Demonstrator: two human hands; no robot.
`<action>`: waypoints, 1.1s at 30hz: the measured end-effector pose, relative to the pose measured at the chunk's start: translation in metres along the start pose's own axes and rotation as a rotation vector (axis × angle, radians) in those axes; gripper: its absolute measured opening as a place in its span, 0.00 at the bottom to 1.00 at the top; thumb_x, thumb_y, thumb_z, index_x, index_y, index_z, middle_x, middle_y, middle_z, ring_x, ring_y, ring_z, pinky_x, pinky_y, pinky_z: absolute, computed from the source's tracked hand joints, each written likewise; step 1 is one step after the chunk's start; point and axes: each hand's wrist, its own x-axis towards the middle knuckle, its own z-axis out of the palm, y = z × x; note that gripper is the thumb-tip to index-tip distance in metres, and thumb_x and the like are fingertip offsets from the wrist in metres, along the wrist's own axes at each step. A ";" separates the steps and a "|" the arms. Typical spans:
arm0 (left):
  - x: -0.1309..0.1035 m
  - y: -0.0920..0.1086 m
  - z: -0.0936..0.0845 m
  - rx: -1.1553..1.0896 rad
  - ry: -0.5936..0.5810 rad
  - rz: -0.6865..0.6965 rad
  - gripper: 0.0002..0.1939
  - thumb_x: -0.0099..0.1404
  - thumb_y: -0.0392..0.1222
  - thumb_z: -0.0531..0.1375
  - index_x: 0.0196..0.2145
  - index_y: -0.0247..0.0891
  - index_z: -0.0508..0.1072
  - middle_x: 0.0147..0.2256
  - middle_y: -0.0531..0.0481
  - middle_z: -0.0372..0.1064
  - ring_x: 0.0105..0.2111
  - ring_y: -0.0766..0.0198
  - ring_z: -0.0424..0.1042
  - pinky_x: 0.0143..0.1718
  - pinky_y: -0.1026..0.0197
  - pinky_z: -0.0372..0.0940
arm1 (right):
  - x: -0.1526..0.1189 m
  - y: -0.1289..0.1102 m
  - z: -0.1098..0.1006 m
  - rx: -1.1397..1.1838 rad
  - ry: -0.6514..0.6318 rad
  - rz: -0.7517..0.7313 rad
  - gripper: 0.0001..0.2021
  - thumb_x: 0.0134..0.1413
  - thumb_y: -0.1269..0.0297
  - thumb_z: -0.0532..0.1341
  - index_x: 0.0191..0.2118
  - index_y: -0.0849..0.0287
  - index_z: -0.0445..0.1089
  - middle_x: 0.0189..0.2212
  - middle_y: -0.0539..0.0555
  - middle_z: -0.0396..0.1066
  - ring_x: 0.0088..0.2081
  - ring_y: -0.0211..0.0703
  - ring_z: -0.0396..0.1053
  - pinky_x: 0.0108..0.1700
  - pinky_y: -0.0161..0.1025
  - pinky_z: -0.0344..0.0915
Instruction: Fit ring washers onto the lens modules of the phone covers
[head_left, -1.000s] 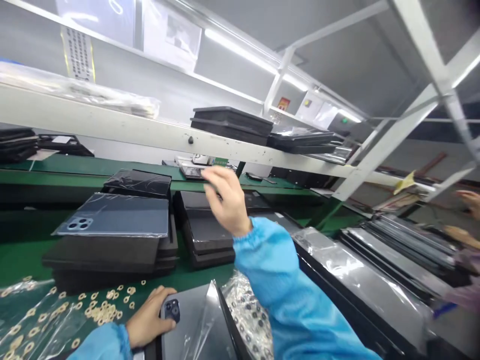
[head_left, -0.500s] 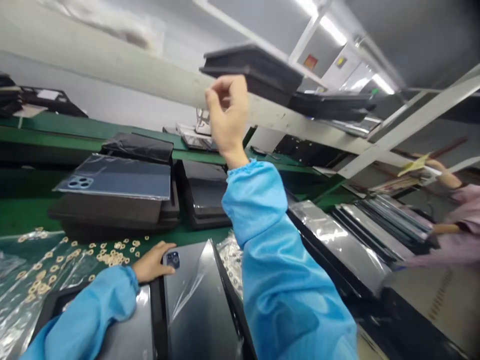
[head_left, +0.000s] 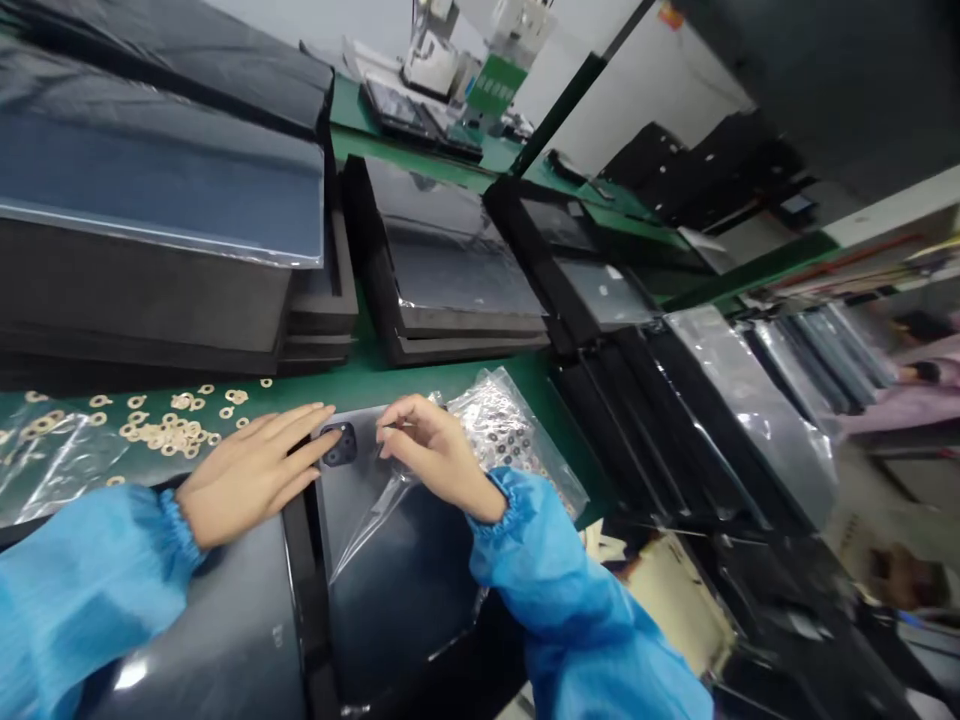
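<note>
A dark blue-grey panel (head_left: 405,580) with a square camera module (head_left: 340,445) at its top left corner lies in a black tray, clear film partly over it. My left hand (head_left: 259,465) lies flat with fingers stretched, its fingertips at the module's left edge. Just right of the module, my right hand (head_left: 427,445) is pinched above the panel; what its fingertips hold, if anything, is too small to make out. A second panel (head_left: 217,620) lies to the left, partly under my left forearm. Small tan rings (head_left: 172,435) are scattered beyond my left hand.
A clear bag of small dark rings (head_left: 517,440) sits right of my right hand. Stacked black foam trays (head_left: 142,300) with wrapped panels stand behind, and more trays (head_left: 637,420) lean at the right. A person's pink sleeve (head_left: 907,395) shows at the far right.
My right hand has come down from the raised shelf to the panel beside the module. My left hand has flattened out. The view has tilted down and moved closer.
</note>
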 end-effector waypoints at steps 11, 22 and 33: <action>0.009 -0.002 -0.010 0.202 -0.015 0.204 0.29 0.63 0.24 0.44 0.59 0.37 0.63 0.60 0.34 0.62 0.55 0.46 0.68 0.52 0.44 0.65 | -0.001 0.030 0.001 -0.382 0.057 -0.239 0.07 0.65 0.68 0.55 0.34 0.57 0.67 0.27 0.48 0.64 0.30 0.36 0.64 0.35 0.36 0.64; 0.013 -0.003 -0.011 0.194 -0.022 0.210 0.30 0.61 0.24 0.44 0.59 0.36 0.61 0.59 0.35 0.62 0.52 0.46 0.70 0.49 0.45 0.66 | -0.010 0.026 0.004 -0.263 -0.021 -0.184 0.18 0.60 0.76 0.58 0.54 0.54 0.65 0.32 0.49 0.68 0.32 0.35 0.67 0.35 0.35 0.70; 0.008 -0.004 -0.007 0.120 -0.066 0.142 0.32 0.61 0.24 0.44 0.60 0.42 0.63 0.62 0.37 0.60 0.51 0.46 0.72 0.48 0.43 0.68 | -0.007 0.027 0.009 -0.432 0.048 -0.225 0.08 0.59 0.74 0.61 0.42 0.55 0.72 0.34 0.51 0.68 0.34 0.37 0.68 0.34 0.36 0.70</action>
